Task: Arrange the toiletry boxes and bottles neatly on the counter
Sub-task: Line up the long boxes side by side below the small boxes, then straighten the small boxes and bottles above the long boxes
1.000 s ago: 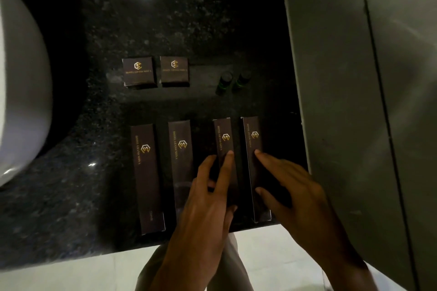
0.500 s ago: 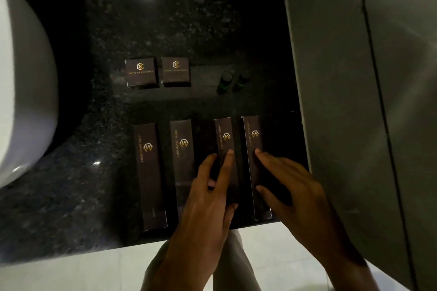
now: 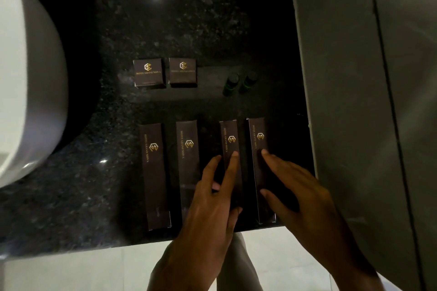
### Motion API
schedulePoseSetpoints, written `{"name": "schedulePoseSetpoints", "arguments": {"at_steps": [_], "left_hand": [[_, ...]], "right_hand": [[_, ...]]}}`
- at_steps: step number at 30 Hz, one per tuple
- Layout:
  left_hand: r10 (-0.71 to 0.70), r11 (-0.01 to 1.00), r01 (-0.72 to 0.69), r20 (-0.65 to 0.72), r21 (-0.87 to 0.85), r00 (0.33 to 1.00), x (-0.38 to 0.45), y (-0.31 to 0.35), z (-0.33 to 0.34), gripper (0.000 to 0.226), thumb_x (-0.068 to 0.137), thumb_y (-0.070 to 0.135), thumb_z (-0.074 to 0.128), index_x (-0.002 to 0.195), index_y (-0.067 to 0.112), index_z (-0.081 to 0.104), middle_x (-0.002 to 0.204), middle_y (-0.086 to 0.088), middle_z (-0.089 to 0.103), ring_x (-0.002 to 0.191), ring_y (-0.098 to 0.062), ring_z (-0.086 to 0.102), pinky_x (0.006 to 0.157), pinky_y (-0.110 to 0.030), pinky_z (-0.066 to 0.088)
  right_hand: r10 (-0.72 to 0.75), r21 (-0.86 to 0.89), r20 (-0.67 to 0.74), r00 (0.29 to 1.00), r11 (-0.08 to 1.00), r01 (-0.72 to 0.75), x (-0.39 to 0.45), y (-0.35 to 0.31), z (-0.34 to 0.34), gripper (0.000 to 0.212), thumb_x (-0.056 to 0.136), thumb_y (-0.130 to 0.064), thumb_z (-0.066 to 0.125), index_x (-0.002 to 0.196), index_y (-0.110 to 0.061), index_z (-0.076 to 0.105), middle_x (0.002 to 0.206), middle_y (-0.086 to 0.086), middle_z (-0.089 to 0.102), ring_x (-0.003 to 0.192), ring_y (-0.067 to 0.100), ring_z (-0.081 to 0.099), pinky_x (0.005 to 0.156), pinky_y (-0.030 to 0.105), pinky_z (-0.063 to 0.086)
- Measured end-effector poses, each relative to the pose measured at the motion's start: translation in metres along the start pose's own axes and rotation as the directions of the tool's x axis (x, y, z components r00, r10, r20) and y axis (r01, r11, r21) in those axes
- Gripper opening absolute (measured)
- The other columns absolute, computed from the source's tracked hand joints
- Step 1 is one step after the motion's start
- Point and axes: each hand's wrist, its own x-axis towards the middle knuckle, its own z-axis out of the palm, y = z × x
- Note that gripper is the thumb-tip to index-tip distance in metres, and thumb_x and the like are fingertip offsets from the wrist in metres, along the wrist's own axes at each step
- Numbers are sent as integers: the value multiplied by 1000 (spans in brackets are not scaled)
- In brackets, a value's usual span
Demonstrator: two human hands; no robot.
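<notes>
**Counter layout, both hands on the right-hand long boxes**

I see a black granite counter point(image 3: 118, 196) with a white basin point(image 3: 28, 82) at its left and a grey wall point(image 3: 354, 78) on the right. The back row holds two square boxes point(image 3: 147, 73) point(image 3: 183, 72) side by side, and well apart to their right two small dark bottles point(image 3: 231, 82) point(image 3: 248, 81) with green bands, too dim for me to read. The front row has four long boxes lying parallel: first point(image 3: 155, 172), second point(image 3: 188, 160), third point(image 3: 230, 144), fourth point(image 3: 257, 144).

The left hand point(image 3: 212, 198) lies spread flat over the third box, covering its near end and part of the second. The right hand point(image 3: 293, 186) lies with fingers spread on the fourth box, pinching nothing, and hides the counter edge beside it. Box lettering beyond the logos is blurred.
</notes>
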Motion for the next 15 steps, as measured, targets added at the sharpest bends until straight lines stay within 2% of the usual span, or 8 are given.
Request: {"name": "schedulePoseSetpoints", "arguments": {"at_steps": [3, 5, 6, 8, 10, 12, 13, 15], "left_hand": [[0, 998, 0, 3, -68, 1000, -5, 6, -13, 97, 92, 41, 59, 141, 60, -22, 157, 22, -16, 139, -5, 31, 114, -33, 38], [-5, 988, -4, -64, -153, 998, -6, 7, -34, 89, 89, 42, 62, 145, 62, -4, 158, 21, 2, 129, -4, 43, 105, -33, 48], [-13, 986, -9, -132, -165, 991, -5, 4, -47, 83, 86, 43, 62, 146, 60, 7, 155, 20, 13, 121, -3, 49, 101, -28, 51], [10, 998, -31, -314, -61, 949, 8, -11, -80, 70, 85, 43, 61, 147, 49, 29, 145, 11, 33, 109, -2, 54, 95, -15, 49], [61, 997, -37, -444, 62, 894, 34, -33, -118, 61, 86, 36, 65, 143, 35, 43, 136, 3, 42, 109, -4, 50, 95, -11, 44], [69, 984, 18, -468, 180, 881, 70, -56, -152, 65, 82, 26, 71, 142, 27, 45, 134, -7, 43, 115, -19, 49, 100, -29, 46], [49, 969, 65, -442, 240, 896, 88, -68, -165, 73, 79, 24, 74, 144, 25, 42, 136, -11, 42, 119, -29, 46, 104, -41, 43], [-32, 941, 142, -339, 306, 940, 121, -86, -180, 90, 74, 28, 79, 150, 27, 31, 143, -15, 35, 124, -41, 39, 109, -51, 35]], "right_hand": [[55, 57, -29, 998, 997, -54, -2, -14, -11, 71, 92, -35, 69, 156, -30, 39, 157, -8, 47, 141, 11, 50, 113, 28, 46], [58, 82, -147, 987, 996, -46, 6, -34, -19, 64, 94, -37, 70, 152, -34, 45, 149, -14, 52, 131, 2, 56, 107, 9, 41], [20, 54, -214, 977, 998, -8, 15, -46, -22, 58, 94, -37, 70, 149, -33, 50, 144, -13, 56, 127, -1, 57, 105, 6, 40], [-123, -20, -296, 947, 992, 123, 46, -72, -25, 51, 92, -35, 72, 141, -24, 59, 138, -5, 61, 121, 2, 59, 104, 10, 43], [-226, -48, -274, 935, 974, 222, 91, -100, -23, 51, 91, -37, 72, 138, -23, 60, 137, -2, 59, 122, 7, 57, 103, 15, 47], [-260, -113, -182, 948, 964, 242, 141, -123, -19, 62, 85, -42, 73, 141, -26, 55, 140, -5, 53, 126, 12, 54, 103, 25, 49], [-270, -184, -122, 955, 952, 245, 166, -132, -14, 69, 82, -44, 75, 144, -26, 51, 142, -4, 50, 128, 16, 52, 103, 30, 48], [-263, -338, 14, 965, 907, 252, 207, -141, -2, 81, 77, -46, 79, 147, -23, 47, 144, 2, 48, 131, 24, 49, 104, 37, 44]]}}
